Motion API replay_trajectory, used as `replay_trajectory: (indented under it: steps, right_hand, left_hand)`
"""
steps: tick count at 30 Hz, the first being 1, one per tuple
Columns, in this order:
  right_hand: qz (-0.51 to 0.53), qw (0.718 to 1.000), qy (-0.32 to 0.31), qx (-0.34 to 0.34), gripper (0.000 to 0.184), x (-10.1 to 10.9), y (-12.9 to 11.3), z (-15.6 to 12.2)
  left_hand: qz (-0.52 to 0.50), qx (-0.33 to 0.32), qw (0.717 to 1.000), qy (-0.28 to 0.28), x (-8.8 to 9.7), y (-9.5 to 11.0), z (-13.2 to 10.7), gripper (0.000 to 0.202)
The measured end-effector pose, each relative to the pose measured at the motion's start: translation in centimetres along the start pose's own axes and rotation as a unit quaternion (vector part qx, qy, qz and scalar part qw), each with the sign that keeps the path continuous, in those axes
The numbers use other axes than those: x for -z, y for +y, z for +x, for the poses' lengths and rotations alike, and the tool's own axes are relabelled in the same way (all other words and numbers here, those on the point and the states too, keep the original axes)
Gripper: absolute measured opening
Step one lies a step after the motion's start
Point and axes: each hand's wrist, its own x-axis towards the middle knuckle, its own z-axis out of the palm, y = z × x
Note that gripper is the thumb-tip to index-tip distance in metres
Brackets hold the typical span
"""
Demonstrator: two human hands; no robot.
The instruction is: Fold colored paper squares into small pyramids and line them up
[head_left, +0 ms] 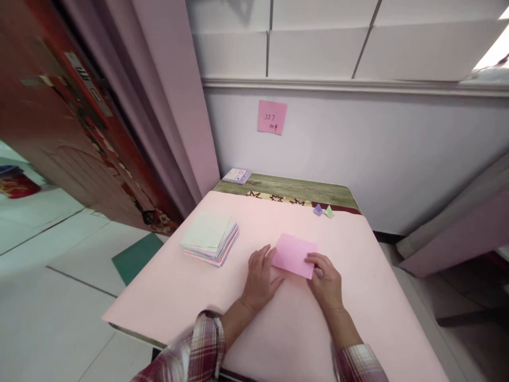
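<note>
A pink sheet of paper, rectangular, is between my two hands over the pale pink table cover. My right hand pinches its right edge, with the fingertips on top and the thumb largely hidden. At the left edge, my left hand touches the sheet with its fingertips. Its thumb stretches apart from the fingers, so that hand is open. Left of my hands lies a stack of coloured paper, with pale green on top. Beyond the sheet stand a small folded purple paper piece and a green one.
A small booklet or pack lies at the table's far left corner. A pink note with handwriting is stuck on the wall. To the left are a curtain, a red door and a green sheet below the table's edge.
</note>
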Motion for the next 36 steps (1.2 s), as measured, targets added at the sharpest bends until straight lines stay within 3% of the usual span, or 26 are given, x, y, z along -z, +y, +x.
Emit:
replay_trajectory:
  steps: [3,5,8,10,14,19,23,26,29,33,36]
  right_hand:
    - [-0.126,0.985,-0.028,0.112,0.027,-0.2,-1.0,-0.3]
    - [-0.174,0.967,-0.048,0.179,0.021,-0.4,-2.1,-0.5]
    - [-0.191,0.950,-0.077,0.234,0.020,-0.3,-3.6,-0.3]
    - [-0.186,0.949,-0.094,0.236,0.025,0.1,-3.7,0.1]
    - [-0.179,0.964,-0.101,0.170,0.042,1.3,-1.8,0.8]
    - [-0.124,0.978,-0.151,0.073,0.016,1.3,0.5,0.5]
    - [-0.115,0.979,-0.167,0.016,0.019,0.7,0.2,0.3]
    - [-0.133,0.981,-0.137,-0.041,0.033,0.4,-0.4,0.4]
    - [-0.147,0.978,-0.112,-0.101,0.035,-0.2,-0.8,0.6]
    - [-0.163,0.969,-0.100,-0.158,0.032,-1.0,-1.1,0.5]
    - [-0.175,0.964,-0.103,-0.172,0.040,-1.3,-1.2,0.3]
  left_hand:
    - [0.024,-0.108,0.994,0.012,0.1,0.9,-0.2,0.051]
    - [0.030,-0.145,0.989,-0.001,0.1,1.3,-0.2,0.043]
    - [0.020,-0.098,0.995,-0.020,0.2,1.1,-0.3,0.020]
    - [-0.009,-0.053,0.998,-0.027,0.5,0.5,-0.4,0.018]
    - [-0.096,-0.015,0.994,-0.040,1.6,-1.3,-0.7,0.030]
    - [-0.153,0.068,0.984,-0.056,2.6,-2.2,-0.8,0.034]
    - [-0.152,0.144,0.975,-0.069,2.5,-2.1,-0.5,0.027]
    - [-0.143,0.201,0.967,-0.063,2.0,-1.9,0.0,0.025]
    - [-0.126,0.246,0.959,-0.055,1.2,-1.7,0.6,0.025]
    - [-0.089,0.260,0.961,-0.027,0.3,-1.5,0.8,0.046]
    - [-0.064,0.210,0.975,0.013,0.1,-1.4,0.6,0.056]
